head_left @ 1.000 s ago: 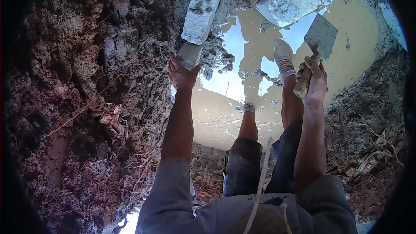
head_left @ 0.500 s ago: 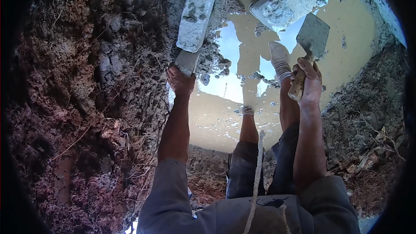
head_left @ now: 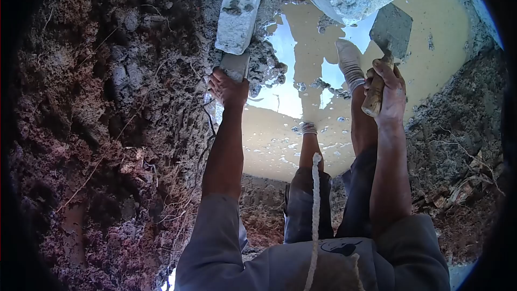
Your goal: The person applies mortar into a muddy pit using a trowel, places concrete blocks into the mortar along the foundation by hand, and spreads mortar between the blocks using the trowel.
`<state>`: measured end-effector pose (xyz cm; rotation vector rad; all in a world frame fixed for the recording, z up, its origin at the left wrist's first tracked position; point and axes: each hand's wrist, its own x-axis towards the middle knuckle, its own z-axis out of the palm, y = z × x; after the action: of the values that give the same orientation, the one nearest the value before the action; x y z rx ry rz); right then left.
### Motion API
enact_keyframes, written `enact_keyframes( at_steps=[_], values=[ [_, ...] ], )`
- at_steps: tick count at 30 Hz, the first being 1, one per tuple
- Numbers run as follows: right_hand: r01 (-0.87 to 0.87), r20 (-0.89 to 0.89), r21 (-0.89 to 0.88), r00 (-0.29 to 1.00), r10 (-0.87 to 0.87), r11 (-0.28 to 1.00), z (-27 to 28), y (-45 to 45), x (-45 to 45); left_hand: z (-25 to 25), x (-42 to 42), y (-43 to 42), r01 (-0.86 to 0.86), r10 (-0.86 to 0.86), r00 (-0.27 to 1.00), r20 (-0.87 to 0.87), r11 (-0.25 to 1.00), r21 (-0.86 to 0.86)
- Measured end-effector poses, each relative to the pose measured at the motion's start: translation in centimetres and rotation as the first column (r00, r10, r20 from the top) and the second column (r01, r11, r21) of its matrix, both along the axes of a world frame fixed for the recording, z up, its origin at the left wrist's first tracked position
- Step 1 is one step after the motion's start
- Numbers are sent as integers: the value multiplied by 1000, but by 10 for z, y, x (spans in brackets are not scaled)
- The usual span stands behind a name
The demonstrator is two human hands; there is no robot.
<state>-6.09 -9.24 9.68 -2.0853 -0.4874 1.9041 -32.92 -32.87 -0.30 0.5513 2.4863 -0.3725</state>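
An earth pit [head_left: 107, 145] with muddy water [head_left: 441, 32]. The left hand [head_left: 229, 89] clamps a brick [head_left: 235, 66] end-on to a pale block [head_left: 239, 13]; the right hand [head_left: 390, 89] grips a trowel [head_left: 392, 29]. Seemingly positioning the brick; next calls for steady alignment.

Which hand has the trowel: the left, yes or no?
No, the right hand holds the trowel by its handle, while the left hand is on the grey block.

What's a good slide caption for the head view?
Left hand on grey block, right hand gripping trowel above muddy water.
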Motion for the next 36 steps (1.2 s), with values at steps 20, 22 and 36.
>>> enact_keyframes(
  at_steps=[20, 22, 36],
  values=[
    [-369, 234, 51, 908, 348, 928, -16, -78, 14, 23, -3, 15, 118, -112, 992, 65, 988, -101],
    [-534, 291, 32, 814, 503, 845, -4, -137, -1, 18, 3, 2, 62, -63, 998, 10, 996, 61],
    [-414, 238, 53, 889, 391, 909, -152, -365, -144, 23, 20, -69, 276, -279, 959, -51, 881, 385]
  ],
)
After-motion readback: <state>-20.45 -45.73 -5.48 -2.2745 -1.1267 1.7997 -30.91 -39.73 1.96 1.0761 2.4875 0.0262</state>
